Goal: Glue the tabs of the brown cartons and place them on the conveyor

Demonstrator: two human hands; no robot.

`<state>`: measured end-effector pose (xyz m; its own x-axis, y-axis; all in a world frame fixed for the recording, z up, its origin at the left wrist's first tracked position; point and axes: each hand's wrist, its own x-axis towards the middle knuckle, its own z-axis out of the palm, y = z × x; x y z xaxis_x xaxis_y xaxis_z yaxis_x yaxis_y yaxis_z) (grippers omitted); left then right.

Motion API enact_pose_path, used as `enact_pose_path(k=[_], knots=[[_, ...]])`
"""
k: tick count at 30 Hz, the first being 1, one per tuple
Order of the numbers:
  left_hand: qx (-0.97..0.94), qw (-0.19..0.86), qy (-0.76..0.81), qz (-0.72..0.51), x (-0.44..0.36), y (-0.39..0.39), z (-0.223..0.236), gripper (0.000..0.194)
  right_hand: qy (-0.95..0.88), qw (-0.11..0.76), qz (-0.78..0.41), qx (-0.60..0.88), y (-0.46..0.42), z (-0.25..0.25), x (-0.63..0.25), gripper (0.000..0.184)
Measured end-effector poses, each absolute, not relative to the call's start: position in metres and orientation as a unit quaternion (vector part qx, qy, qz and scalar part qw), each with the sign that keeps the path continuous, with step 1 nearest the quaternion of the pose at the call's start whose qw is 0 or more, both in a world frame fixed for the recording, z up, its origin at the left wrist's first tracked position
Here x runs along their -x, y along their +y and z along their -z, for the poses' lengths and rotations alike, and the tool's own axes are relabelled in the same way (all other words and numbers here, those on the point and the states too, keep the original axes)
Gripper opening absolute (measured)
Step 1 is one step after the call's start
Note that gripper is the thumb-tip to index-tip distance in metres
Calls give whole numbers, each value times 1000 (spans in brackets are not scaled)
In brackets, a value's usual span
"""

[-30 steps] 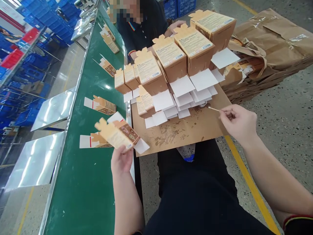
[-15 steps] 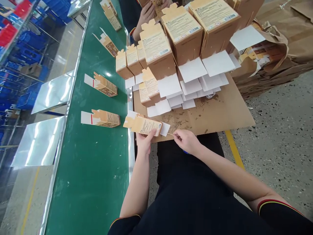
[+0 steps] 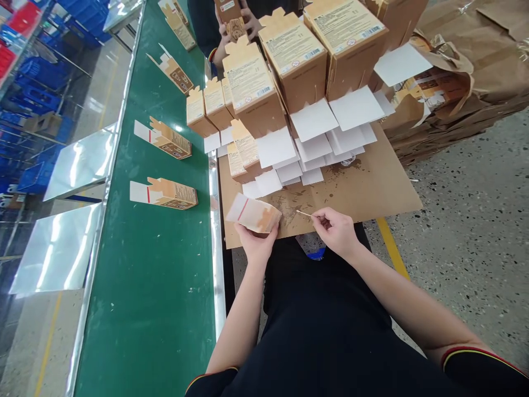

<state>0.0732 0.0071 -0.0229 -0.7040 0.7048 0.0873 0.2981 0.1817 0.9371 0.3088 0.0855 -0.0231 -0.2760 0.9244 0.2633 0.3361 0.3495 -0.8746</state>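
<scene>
My left hand [image 3: 257, 242] grips a small cardboard box [image 3: 254, 215], tilted, its white flap with a red strip pointing left. A cotton swab [image 3: 305, 213] is pinched in my right hand [image 3: 335, 230], its tip pointing left towards the box but apart from it. Both hands are over the near edge of a brown cardboard sheet [image 3: 363, 198] marked with dark wet-looking spots. Just beyond them stand stacked boxes [image 3: 256, 91] with printed labels and white flaps [image 3: 275, 148] hanging out towards me.
On my left runs a green conveyor belt [image 3: 152, 286] with a metal edge; several small boxes [image 3: 176, 194] lie along it. Across the stack a co-worker's hands [image 3: 250, 22] hold a brown box. Brown paper-wrapped bundles [image 3: 487, 66] are piled at the right.
My left hand has brought the box from over the belt to the sheet and turned it. The swab came in from the right, met the box's flap area, then drew slightly away.
</scene>
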Motion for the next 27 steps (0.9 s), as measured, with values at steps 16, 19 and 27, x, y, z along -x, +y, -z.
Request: enact_pose_path(k=[16,19,27], knots=[[-246,-26,779,-577,65,-36,18,102,-667,416,-327,524,78,17,-370,32],[-202,-12,812,-548,121,-50,17,102,-644,425,-318,551,99,14,-382,44],[-242,-173,784,-544,88,-61,25,72,-600,469,-259,594,127,-1,-411,46]])
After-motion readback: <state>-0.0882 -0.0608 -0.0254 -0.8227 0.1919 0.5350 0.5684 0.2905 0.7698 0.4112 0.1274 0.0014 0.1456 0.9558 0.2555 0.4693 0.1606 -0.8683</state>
